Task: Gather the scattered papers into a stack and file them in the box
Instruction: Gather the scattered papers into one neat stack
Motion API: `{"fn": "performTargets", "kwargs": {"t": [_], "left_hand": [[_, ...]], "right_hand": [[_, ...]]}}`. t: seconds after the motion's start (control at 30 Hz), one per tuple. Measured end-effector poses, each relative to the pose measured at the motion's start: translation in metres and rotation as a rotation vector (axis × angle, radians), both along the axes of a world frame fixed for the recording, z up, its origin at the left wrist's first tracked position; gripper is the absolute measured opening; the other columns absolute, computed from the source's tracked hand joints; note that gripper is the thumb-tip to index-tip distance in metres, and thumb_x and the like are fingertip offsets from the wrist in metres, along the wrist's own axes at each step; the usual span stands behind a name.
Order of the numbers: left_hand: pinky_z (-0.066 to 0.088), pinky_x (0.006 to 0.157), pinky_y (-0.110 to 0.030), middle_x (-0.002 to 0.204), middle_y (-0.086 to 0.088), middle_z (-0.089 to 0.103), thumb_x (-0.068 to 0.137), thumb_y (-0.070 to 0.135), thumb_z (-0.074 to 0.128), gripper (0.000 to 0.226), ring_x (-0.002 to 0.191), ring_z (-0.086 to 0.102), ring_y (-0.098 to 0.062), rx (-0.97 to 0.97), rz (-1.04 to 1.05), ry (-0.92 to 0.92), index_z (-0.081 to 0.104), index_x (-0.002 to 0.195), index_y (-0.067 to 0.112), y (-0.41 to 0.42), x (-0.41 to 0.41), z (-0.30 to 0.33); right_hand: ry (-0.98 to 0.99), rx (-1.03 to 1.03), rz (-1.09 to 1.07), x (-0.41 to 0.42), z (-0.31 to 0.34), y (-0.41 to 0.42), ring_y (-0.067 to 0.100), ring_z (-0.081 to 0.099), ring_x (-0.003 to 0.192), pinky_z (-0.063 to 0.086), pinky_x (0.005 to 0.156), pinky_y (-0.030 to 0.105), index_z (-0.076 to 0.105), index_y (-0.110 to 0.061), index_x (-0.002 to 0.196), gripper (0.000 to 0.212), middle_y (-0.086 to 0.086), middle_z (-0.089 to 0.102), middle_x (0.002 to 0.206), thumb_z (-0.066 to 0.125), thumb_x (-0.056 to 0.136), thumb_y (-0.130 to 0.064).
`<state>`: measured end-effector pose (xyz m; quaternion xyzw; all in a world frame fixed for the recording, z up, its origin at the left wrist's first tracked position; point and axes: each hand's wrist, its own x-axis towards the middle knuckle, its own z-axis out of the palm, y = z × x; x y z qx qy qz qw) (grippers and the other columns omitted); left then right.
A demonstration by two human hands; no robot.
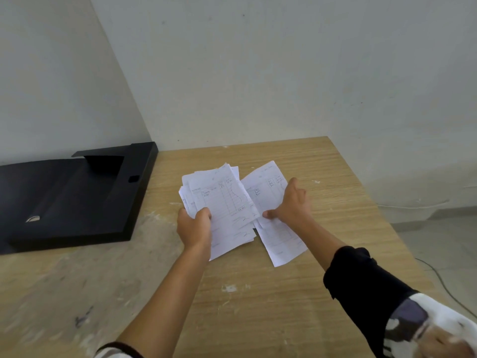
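Observation:
My left hand [194,228] grips a loose bundle of white printed papers [223,200] by its lower left edge, just above the wooden table [258,306]. Several sheets fan out behind the top one. To the right, my right hand [291,202] pinches a single sheet [280,241] that lies slanted beside and partly under the bundle. The black file box [69,197] lies open and flat at the table's left side, about a hand's width from the papers.
The table stands in a corner of pale walls. Its right edge [392,228] drops to a floor where a thin cable [438,277] runs. White paint smears [228,288] mark the tabletop.

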<state>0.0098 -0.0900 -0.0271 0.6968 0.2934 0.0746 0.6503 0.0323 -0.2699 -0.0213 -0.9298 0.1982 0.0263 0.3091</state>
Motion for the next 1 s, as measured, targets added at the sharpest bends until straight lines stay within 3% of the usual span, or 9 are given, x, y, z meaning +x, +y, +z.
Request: {"fn": "performTargets", "kwargs": {"t": [0.1, 0.17, 0.27, 0.37, 0.57, 0.7, 0.8, 0.9, 1.0], "left_hand": [[0.037, 0.050, -0.026, 0.079, 0.005, 0.056, 0.075, 0.007, 0.053, 0.017, 0.069, 0.054, -0.011, 0.011, 0.052, -0.049, 0.051, 0.090, 0.013, 0.007, -0.002, 0.001], [0.038, 0.050, -0.025, 0.080, 0.006, 0.056, 0.075, 0.008, 0.053, 0.018, 0.070, 0.054, -0.010, 0.046, 0.066, -0.067, 0.051, 0.091, 0.014, 0.016, -0.002, 0.001], [0.040, 0.051, -0.025, 0.082, 0.005, 0.055, 0.076, 0.007, 0.053, 0.020, 0.070, 0.054, -0.010, 0.174, 0.012, -0.060, 0.049, 0.094, 0.015, 0.028, -0.001, -0.003], [0.039, 0.052, -0.024, 0.084, 0.005, 0.053, 0.078, 0.006, 0.052, 0.020, 0.073, 0.053, -0.012, 0.239, -0.058, -0.047, 0.048, 0.096, 0.015, 0.034, 0.001, -0.005], [0.037, 0.053, -0.026, 0.084, 0.007, 0.055, 0.077, 0.005, 0.051, 0.020, 0.075, 0.052, -0.009, 0.073, -0.042, -0.078, 0.051, 0.095, 0.012, 0.036, -0.001, -0.005], [0.039, 0.055, -0.026, 0.086, 0.006, 0.059, 0.076, 0.002, 0.051, 0.022, 0.078, 0.055, -0.011, 0.000, -0.042, -0.129, 0.053, 0.096, 0.009, 0.037, 0.000, -0.003], [0.041, 0.057, -0.027, 0.090, 0.004, 0.061, 0.075, 0.002, 0.052, 0.024, 0.081, 0.057, -0.013, -0.036, -0.053, -0.136, 0.054, 0.097, 0.011, 0.038, 0.003, -0.002], [0.046, 0.061, -0.030, 0.093, 0.002, 0.060, 0.076, 0.004, 0.053, 0.026, 0.087, 0.058, -0.018, -0.020, -0.106, -0.123, 0.052, 0.100, 0.013, 0.039, 0.008, -0.002], [0.053, 0.077, -0.044, 0.102, -0.002, 0.061, 0.076, 0.004, 0.055, 0.034, 0.093, 0.059, -0.023, -0.102, -0.172, -0.081, 0.051, 0.107, 0.017, 0.039, 0.014, 0.000]], "right_hand": [[0.043, 0.032, -0.038, 0.003, -0.001, -0.004, 0.030, 0.055, 0.105, 0.040, 0.070, 0.035, 0.036, -0.008, 0.117, 0.081, 0.013, 0.055, 0.116, 0.087, 0.057, -0.027], [0.027, 0.075, -0.058, 0.006, 0.000, -0.007, 0.029, 0.056, 0.099, 0.041, 0.069, 0.036, 0.038, -0.010, 0.116, 0.077, 0.011, 0.057, 0.112, 0.086, 0.059, -0.028], [-0.071, 0.299, -0.090, 0.015, 0.006, -0.005, 0.025, 0.052, 0.089, 0.043, 0.067, 0.037, 0.040, -0.012, 0.117, 0.069, 0.009, 0.056, 0.109, 0.083, 0.064, -0.024], [-0.113, 0.450, -0.078, 0.024, 0.014, 0.002, 0.027, 0.056, 0.095, 0.048, 0.069, 0.039, 0.044, -0.014, 0.117, 0.065, 0.007, 0.058, 0.111, 0.082, 0.065, -0.016], [-0.204, 0.505, -0.187, 0.025, 0.013, 0.012, 0.021, 0.056, 0.092, 0.048, 0.071, 0.034, 0.047, -0.013, 0.113, 0.070, 0.006, 0.060, 0.112, 0.087, 0.056, -0.012], [-0.218, 0.625, -0.202, 0.026, 0.013, 0.022, 0.025, 0.058, 0.096, 0.051, 0.074, 0.039, 0.044, -0.015, 0.116, 0.071, 0.005, 0.058, 0.111, 0.086, 0.058, -0.015], [-0.180, 0.714, -0.168, 0.028, 0.016, 0.034, 0.025, 0.061, 0.094, 0.053, 0.069, 0.040, 0.043, -0.017, 0.120, 0.061, 0.002, 0.059, 0.108, 0.079, 0.070, -0.021], [-0.134, 0.949, -0.075, 0.029, 0.019, 0.043, 0.022, 0.066, 0.088, 0.056, 0.065, 0.039, 0.048, -0.017, 0.120, 0.041, 0.003, 0.066, 0.107, 0.065, 0.083, -0.023], [-0.149, 1.078, 0.012, 0.028, 0.021, 0.047, 0.022, 0.069, 0.083, 0.057, 0.062, 0.036, 0.054, -0.018, 0.114, 0.027, 0.005, 0.069, 0.101, 0.046, 0.088, -0.013]]}}
